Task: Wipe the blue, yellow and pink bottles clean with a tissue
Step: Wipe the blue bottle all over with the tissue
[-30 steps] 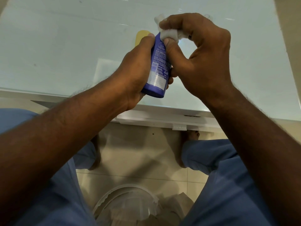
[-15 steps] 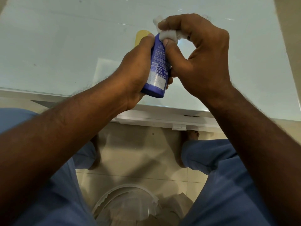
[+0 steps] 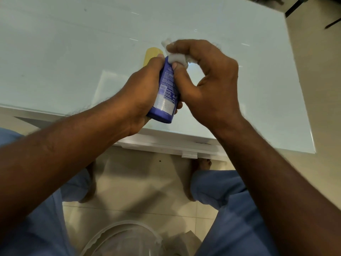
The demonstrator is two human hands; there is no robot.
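Blue plastic bottle [image 3: 166,93]: gripped in left hand [image 3: 140,95] above glass tabletop [image 3: 64,61]. Crumpled white tissue [image 3: 178,59]: pinched by right hand [image 3: 208,85] against bottle's far end. Yellow bottle [image 3: 152,55]: behind, partly hidden.

head – looks steeply down | close over table [image 3: 73,52] edge

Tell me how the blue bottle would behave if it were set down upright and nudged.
The blue bottle looks tall and narrow, so it would probably tip easily. Its rounded body suggests it would then roll on the smooth glass table. The left hand wraps it fully, so it is likely light.
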